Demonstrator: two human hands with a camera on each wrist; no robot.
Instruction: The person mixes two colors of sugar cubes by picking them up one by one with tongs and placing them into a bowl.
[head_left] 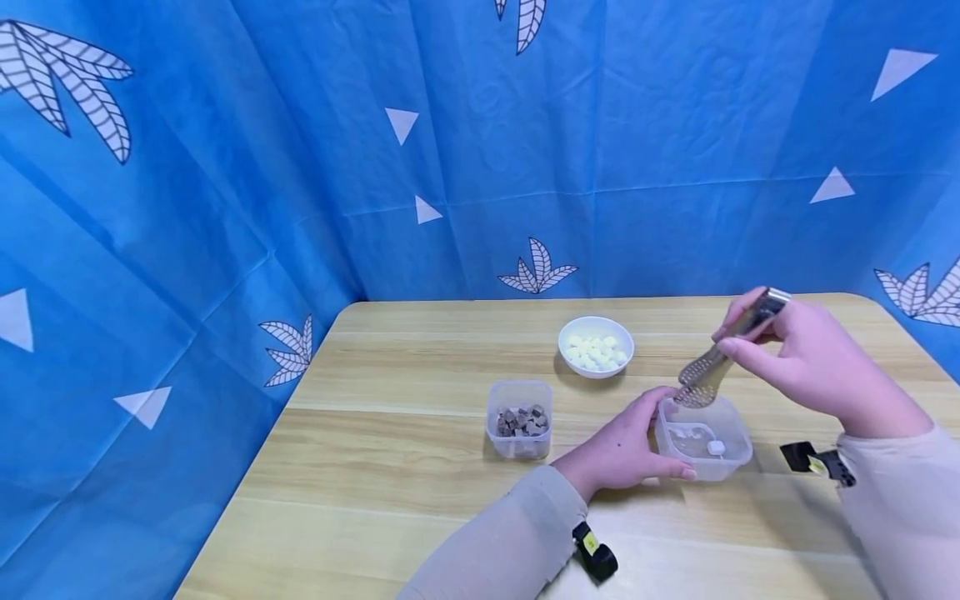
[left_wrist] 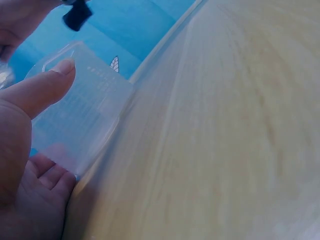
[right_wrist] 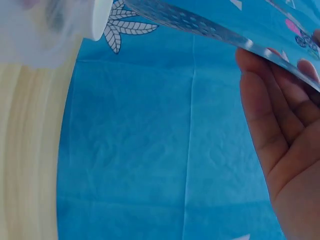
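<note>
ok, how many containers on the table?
3: a white bowl at the back, a clear tub of brown cubes in the middle, and a clear tub held by the left hand.

Blue leaf-and-triangle cloth (head_left: 225, 167), pale wood table (head_left: 420, 467), silvery tongs (head_left: 720, 358), brown, perhaps grey-brown, cubes (head_left: 521, 421).

The left hand (left_wrist: 22, 150) grips a clear plastic tub (left_wrist: 75, 115), thumb (left_wrist: 42, 87) pressed along its near wall and fingertips curled under its lower edge. The tub sits on the pale wooden bench (left_wrist: 225, 130). Blue cloth (left_wrist: 125, 30) shows beyond the bench edge.
</note>
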